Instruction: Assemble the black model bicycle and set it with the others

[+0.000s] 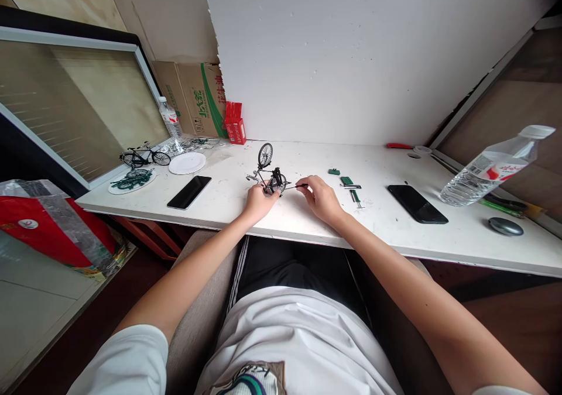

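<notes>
A black miniature bicycle [265, 156] is tilted up over the desk, one wheel high and the other low by my fingers. My left hand [259, 203] is closed around its lower part, hiding some of the frame. Pinched in the fingertips of my right hand [324, 198] is a thin dark tool, which looks like a small screwdriver [301, 186]. Its slim shaft points left, with the tip at the lower wheel; whether it touches cannot be made out. Right of my right hand lie small green and black parts [346, 181].
A second model bicycle [141, 157] stands at the left, near a white plate [187, 162] and another plate of green parts [132, 180]. Phones [189, 192] [417, 203] flank my arms. A tilted water bottle [489, 169] and a grey round case [506, 226] are at the right.
</notes>
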Tool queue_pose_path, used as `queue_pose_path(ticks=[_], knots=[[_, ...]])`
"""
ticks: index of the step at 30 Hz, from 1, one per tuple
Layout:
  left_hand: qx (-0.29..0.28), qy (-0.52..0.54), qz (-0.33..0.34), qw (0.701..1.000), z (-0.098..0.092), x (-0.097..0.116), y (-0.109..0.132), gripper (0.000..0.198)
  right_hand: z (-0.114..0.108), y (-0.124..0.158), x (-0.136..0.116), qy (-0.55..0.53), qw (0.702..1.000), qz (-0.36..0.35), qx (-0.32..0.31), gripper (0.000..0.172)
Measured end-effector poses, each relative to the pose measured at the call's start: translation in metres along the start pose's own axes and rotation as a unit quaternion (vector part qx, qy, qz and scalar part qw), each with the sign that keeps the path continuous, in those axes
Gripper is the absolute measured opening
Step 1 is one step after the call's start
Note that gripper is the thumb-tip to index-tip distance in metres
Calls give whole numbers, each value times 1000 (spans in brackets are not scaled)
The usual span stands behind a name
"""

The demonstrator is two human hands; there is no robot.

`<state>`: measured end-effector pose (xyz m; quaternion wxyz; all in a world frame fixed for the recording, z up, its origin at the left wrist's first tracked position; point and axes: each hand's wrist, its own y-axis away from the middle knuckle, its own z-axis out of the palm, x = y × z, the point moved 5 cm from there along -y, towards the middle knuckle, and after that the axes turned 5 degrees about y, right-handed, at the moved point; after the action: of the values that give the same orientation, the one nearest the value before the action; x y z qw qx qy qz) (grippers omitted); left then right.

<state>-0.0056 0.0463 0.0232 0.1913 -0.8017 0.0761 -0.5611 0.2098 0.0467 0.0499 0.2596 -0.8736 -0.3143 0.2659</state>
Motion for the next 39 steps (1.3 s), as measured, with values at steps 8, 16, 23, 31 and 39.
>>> queue_pose_path(ticks=[8,16,23,31,39], knots=[[3,-11,-1,1000,0,-2,0,18,4,2,5,61,996,38,-45,55],[-8,0,-2,1000,1,-3,0,17,6,2,9,47,995,62,-60,48],[-9,-5,-3,1000,1,-2,0,18,0,-1,-2,25,1000,-7,-7,39],[-10,32,-10,999,2,-8,-2,22,2,1,-1,46,998,13,-35,45],[-34,139,-59,988,7,-13,-1,34,10,3,8,51,996,44,-64,33]])
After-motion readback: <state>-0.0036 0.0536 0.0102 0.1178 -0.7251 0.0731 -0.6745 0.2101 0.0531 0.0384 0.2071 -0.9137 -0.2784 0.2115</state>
